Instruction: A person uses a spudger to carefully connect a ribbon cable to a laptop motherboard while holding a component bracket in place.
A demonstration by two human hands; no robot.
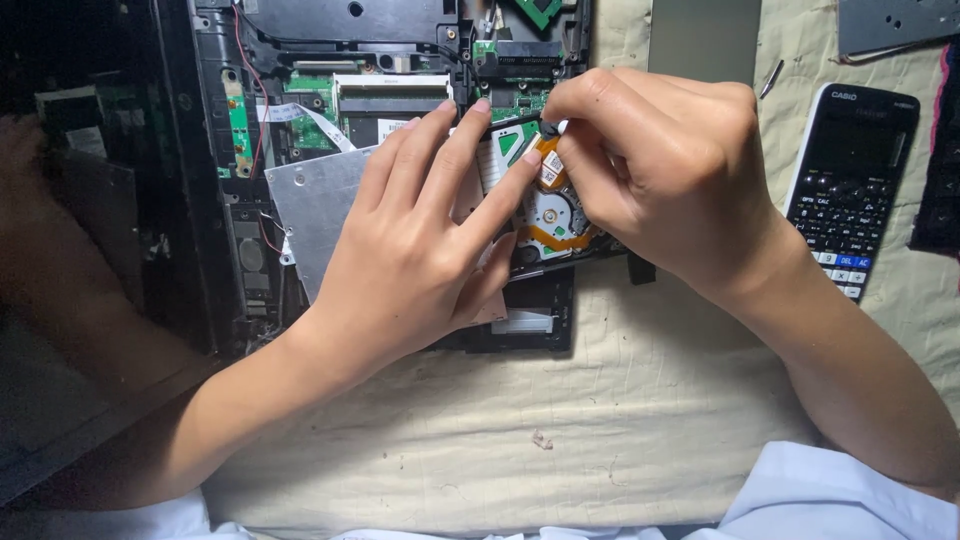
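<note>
1. Nearest, at 6 o'clock, white sleeves (800, 495) edge the bottom, and both forearms reach up over a cream cloth (620, 400) that covers the work surface.

2. The left hand (420, 250) lies spread and flat, fingers fanned toward 1 o'clock, pressing down on a silver drive (315, 205) that sits in the opened laptop (230, 180).

3. The right hand (660, 165), just right of centre, is curled, with thumb and forefinger pinching a small dark part at the tip of an orange flex cable (548, 160). What the part is, I cannot tell: it is too small and half hidden.

4. The cable lies on the drive's exposed end, beside a round metal hub (550, 215), just under the right hand at about 12 o'clock from centre.

5. Judged from how things lie, the work is well under way: the laptop's cover is off and green boards (310, 125) are bare. The drive is still in its bay and the cable does not look fully free, so the rest remains.

6. At 3 o'clock a black calculator (850, 190) rests on the cloth, well apart from the hands.

7. Farthest, at 1 o'clock, a grey plate (895, 22) lies at the top edge.
</note>
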